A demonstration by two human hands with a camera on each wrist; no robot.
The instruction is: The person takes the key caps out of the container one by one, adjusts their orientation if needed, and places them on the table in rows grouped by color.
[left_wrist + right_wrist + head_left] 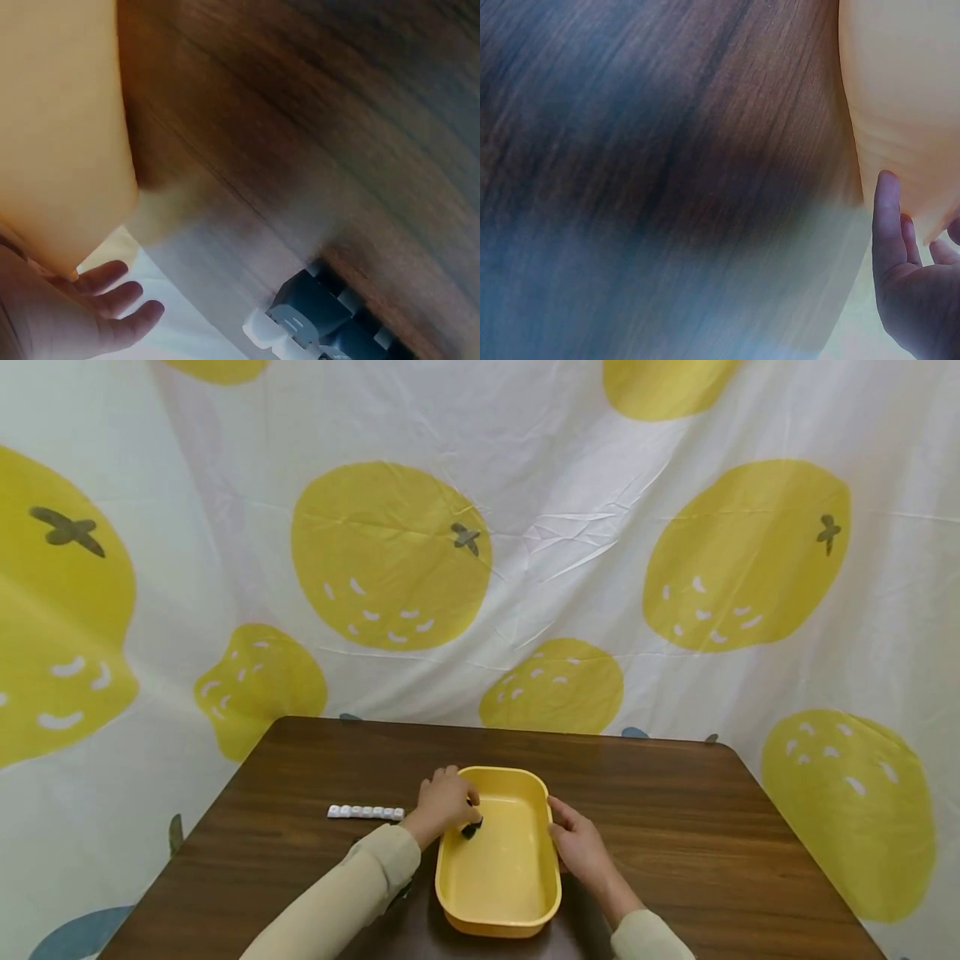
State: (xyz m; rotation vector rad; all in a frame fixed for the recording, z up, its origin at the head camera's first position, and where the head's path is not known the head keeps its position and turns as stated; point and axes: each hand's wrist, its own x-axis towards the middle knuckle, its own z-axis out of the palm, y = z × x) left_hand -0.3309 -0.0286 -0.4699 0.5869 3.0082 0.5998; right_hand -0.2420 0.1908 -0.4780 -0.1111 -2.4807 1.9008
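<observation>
A yellow rectangular tray [498, 860] stands on the table between both hands. My left hand [444, 802] reaches over its left rim, its thumb and fingertips pinching a small black keycap [471, 829] inside the tray. In the left wrist view the other fingers [124, 300] spread outside the wall, and the pinch is hidden. My right hand [583, 845] grips the right rim, thumb and fingers on either side of the wall. Left of the left hand lies a row of white keycaps [365, 812]. Black keycaps [311, 304] sit beside them in the left wrist view.
The brown wooden table [712, 835] reaches back to a white curtain [555, 527] printed with yellow lemons. My left sleeve [337, 893] covers part of the table in front of the keycap row.
</observation>
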